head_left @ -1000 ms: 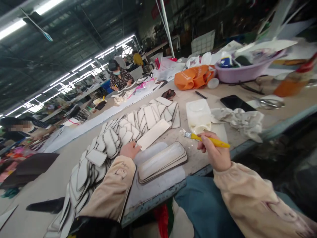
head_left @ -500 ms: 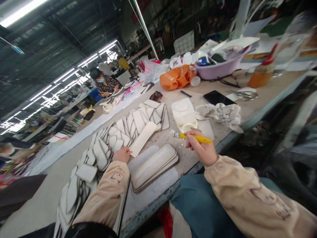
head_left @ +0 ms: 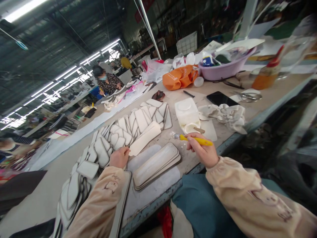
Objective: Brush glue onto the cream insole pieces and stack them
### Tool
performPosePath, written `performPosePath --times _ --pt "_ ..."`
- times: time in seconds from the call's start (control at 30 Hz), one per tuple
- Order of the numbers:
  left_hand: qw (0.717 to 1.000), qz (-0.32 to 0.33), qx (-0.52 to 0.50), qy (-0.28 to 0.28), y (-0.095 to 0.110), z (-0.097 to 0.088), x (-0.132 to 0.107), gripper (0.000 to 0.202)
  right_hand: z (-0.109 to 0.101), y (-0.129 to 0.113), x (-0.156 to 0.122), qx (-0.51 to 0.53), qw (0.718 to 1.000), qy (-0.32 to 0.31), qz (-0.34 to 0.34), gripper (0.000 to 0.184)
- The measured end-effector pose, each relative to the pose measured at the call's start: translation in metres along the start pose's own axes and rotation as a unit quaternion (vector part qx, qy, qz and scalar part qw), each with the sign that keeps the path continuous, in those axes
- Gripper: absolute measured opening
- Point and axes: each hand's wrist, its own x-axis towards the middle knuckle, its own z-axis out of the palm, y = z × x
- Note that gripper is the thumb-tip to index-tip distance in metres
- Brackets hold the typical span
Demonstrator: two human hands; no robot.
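My left hand (head_left: 119, 157) pinches the near end of a long cream piece (head_left: 145, 138) that lies over a spread of several white, dark-edged pieces (head_left: 116, 138). My right hand (head_left: 203, 151) is closed round a yellow-handled brush (head_left: 192, 138), bristles pointing left above the table. Between my hands lies a stack of long rounded pieces (head_left: 156, 164) on a pale sheet. A white glue container (head_left: 186, 115) stands just beyond the brush.
A crumpled white cloth (head_left: 226, 114), a black phone (head_left: 220, 98), scissors (head_left: 247, 96), an orange bag (head_left: 179, 77), a purple basin (head_left: 224, 70) and an orange bottle (head_left: 268, 75) sit on the right. Another person (head_left: 107, 82) works further along the table. The table edge (head_left: 173, 190) runs close to my lap.
My left hand has drawn the cream piece slightly towards me and left. The brush hand stayed about where it was; the view shifted a little.
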Motion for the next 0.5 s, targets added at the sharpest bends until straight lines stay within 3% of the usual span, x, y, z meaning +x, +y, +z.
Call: performPosePath --times 0.1,0.17,0.33,0.5 --pt "0.992 0.041 -0.062 0.101 -0.004 -0.012 -0.012 0.025 0.002 0.000 -0.002 0.003 1.000 0.008 -0.023 0.022" --pt "0.984 0.049 -0.101 0.138 -0.006 -0.022 -0.021 0.024 0.003 0.000 -0.002 0.005 0.999 0.000 -0.042 0.023" --pt "0.967 0.051 -0.157 0.196 0.001 -0.050 -0.053 0.021 0.009 0.001 -0.004 -0.043 0.993 -0.037 -0.099 0.022" --pt "0.938 0.072 -0.260 0.220 0.008 -0.059 -0.096 0.013 0.020 0.002 -0.008 -0.049 0.994 -0.059 -0.081 0.028"
